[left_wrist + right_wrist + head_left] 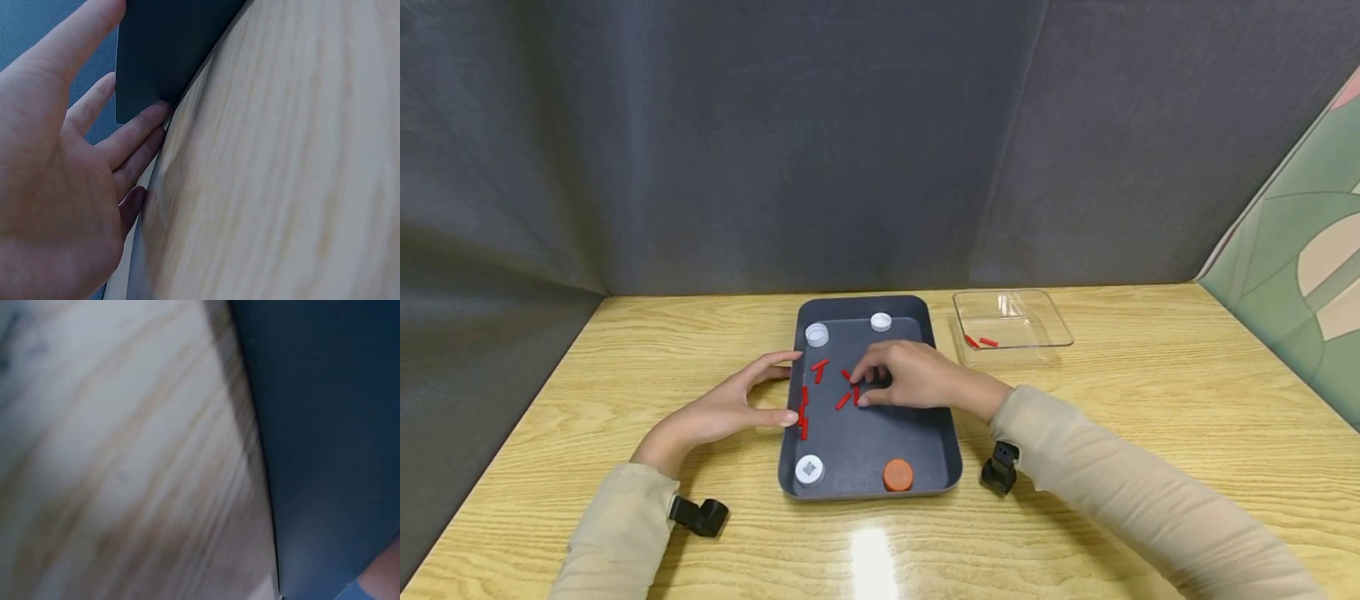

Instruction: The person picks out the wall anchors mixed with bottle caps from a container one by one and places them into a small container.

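Note:
A dark grey tray (pixel 880 442) lies on the table with several short red sticks (pixel 843 401) inside. My right hand (pixel 910 375) is over its middle, thumb and forefinger at the two ends of one upright-looking red stick (pixel 856 395), which they appear to pinch. Other red sticks (pixel 805 396) lie in a line by the tray's left wall, and a pair (pixel 819 370) lies above them. My left hand (pixel 722 408) rests at the left wall, thumb by the rim and fingers spread along the outside. In the left wrist view, its fingers (pixel 134 134) touch the tray wall (pixel 162 56).
The tray's corners hold white caps (pixel 817 335) (pixel 881 322), a white cap with a cross mark (pixel 809 470) and an orange cap (pixel 898 475). A clear container (pixel 1015 329) with red sticks (pixel 988 342) stands at the right. A grey partition (pixel 820 150) rises behind.

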### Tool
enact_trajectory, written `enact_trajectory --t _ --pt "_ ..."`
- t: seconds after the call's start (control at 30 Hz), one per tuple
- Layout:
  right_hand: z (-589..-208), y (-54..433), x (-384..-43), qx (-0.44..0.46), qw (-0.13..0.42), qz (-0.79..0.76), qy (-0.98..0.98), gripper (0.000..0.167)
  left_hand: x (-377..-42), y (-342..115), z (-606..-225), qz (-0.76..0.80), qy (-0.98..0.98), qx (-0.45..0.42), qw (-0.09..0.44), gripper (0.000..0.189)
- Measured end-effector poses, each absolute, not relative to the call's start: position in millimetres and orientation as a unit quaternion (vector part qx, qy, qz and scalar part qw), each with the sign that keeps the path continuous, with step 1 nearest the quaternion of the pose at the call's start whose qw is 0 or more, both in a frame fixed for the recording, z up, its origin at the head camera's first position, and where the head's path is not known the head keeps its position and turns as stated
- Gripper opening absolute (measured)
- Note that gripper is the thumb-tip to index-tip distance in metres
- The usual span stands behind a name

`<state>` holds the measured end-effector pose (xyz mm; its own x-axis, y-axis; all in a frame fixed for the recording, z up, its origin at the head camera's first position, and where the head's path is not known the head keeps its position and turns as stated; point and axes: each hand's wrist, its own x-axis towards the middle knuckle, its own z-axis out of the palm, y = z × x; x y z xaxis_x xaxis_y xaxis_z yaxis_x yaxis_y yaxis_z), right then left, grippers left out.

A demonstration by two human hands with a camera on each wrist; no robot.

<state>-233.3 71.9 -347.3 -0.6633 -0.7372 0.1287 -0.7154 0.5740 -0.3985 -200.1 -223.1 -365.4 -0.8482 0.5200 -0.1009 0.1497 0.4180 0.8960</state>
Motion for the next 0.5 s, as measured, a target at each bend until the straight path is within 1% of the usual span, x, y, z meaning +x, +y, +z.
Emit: enact_trajectory --t 0.5 --pt "-350.5 67.2 -233.9 -0.403 0.026 -0.184 0.896 0.028 -199.2 -222.8 -364.5 0.495 0.824 0.202 0.187 0.084"
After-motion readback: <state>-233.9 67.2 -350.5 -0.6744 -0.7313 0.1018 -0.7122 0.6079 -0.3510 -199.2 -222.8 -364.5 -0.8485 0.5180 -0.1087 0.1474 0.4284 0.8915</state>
